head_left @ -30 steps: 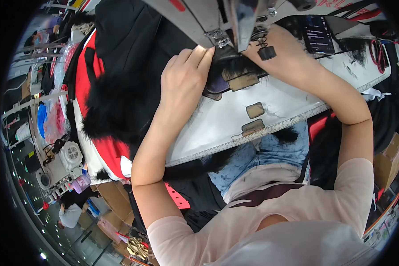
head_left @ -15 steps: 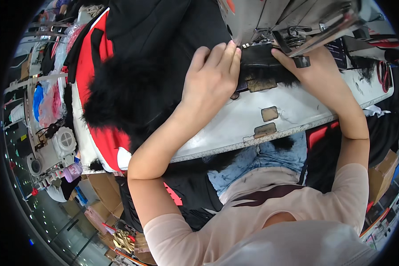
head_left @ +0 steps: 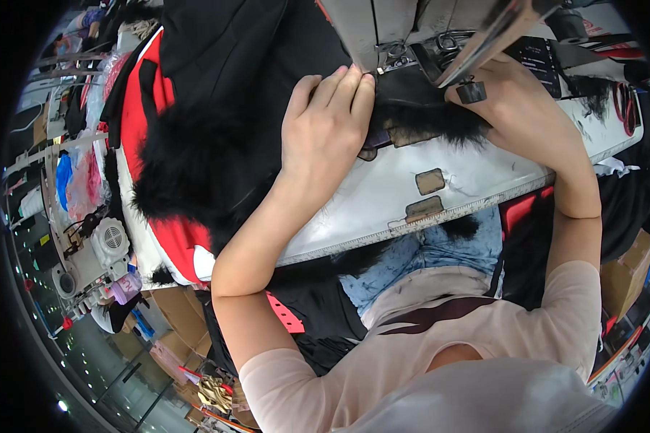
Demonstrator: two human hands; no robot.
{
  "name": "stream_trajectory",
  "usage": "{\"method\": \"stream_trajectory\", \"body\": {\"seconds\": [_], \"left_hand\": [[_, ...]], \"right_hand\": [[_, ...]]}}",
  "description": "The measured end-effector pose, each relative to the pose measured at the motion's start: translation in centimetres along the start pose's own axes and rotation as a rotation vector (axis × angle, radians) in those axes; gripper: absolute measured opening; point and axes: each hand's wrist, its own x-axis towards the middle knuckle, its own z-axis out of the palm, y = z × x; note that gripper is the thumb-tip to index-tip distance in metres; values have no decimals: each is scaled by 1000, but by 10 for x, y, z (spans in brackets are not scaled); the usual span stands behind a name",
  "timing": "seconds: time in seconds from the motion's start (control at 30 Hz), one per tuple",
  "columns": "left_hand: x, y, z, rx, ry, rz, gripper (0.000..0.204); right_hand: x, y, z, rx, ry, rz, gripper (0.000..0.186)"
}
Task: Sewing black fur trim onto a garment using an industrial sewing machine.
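1. So the main thing is a piece of black fabric (head_left: 267,94), smooth and matte with soft folds, lying on the white table (head_left: 383,180) and running in under the sewing machine (head_left: 404,29). A big clump of fluffy black fur (head_left: 188,159) sits on its left part, and there's a shaggy black edge (head_left: 440,123) near the machine too. Red fabric (head_left: 133,119) with white at its border peeks out on the left.
2. Left hand (head_left: 325,133): laid flat, palm down on the black fabric, fingers stretched out, tips right by the machine's foot area. Not clenched round anything.
3. Right hand (head_left: 513,97): on the other side of the machine head, by the shaggy edge. Machine parts block the fingers, so can't tell if it's pinching the cloth.
4. Writing: the phone (head_left: 538,61) shows small pale lines on a dark screen, too tiny to read. The measuring strip (head_left: 440,216) along the table's front edge has fine markings, also too small.
5. Hard to see: the needle's hidden, the machine's top is cut off, and black fur on black cloth blurs together.
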Motion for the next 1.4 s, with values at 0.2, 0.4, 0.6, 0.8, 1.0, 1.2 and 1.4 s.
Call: {"method": "stream_trajectory", "body": {"seconds": [0.2, 0.4, 0.6, 0.8, 1.0, 1.2, 1.4], "left_hand": [[4, 5, -5, 62, 29, -21, 33], [-2, 4, -8, 62, -9, -12, 33], [-7, 4, -14, 54, -43, -34, 36], [-13, 5, -15, 122, -31, -87, 27], [-7, 5, -13, 145, -5, -71, 29], [2, 6, -9, 167, 25, -16, 37], [-4, 2, -7, 149, 10, 17, 43]], "right_hand": [[2, -3, 8, -53, 108, -38, 43], [1, -4, 12, -113, 184, -67, 18], [1, -9, 3, -131, 164, -55, 17], [2, -9, 4, -107, 199, -30, 18], [2, -8, 5, -103, 208, -49, 17], [3, -4, 8, -134, 210, -90, 13], [-3, -8, -5, -58, -13, -29, 21]]}}
